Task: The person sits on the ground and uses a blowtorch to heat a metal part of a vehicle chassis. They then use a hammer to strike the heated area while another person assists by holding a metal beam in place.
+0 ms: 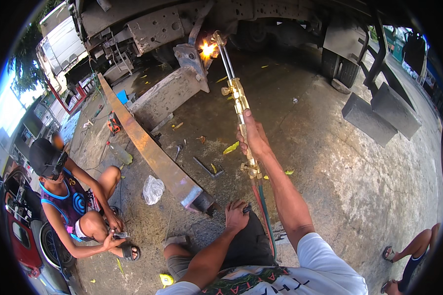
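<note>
My right hand (254,137) is wrapped around the brass handle of a cutting torch (239,101), with my arm stretched forward. Red and green hoses (263,211) trail from its lower end. The torch head points at a rusty steel bracket (192,64) under a truck chassis, and a bright orange flame (208,49) glares there. My left hand (236,216) rests on my knee, fingers curled around a small black object (246,209) whose kind I cannot make out. Just left of that hand ends a long rusty steel beam (147,147).
A person (79,196) in a cap squats at left, holding a small thing. A clear plastic bag (153,190), a bottle (119,153), a bent bar (208,167) and an orange tool (113,124) lie around. Dark metal blocks (369,118) stand right; another person's legs (411,250) show lower right.
</note>
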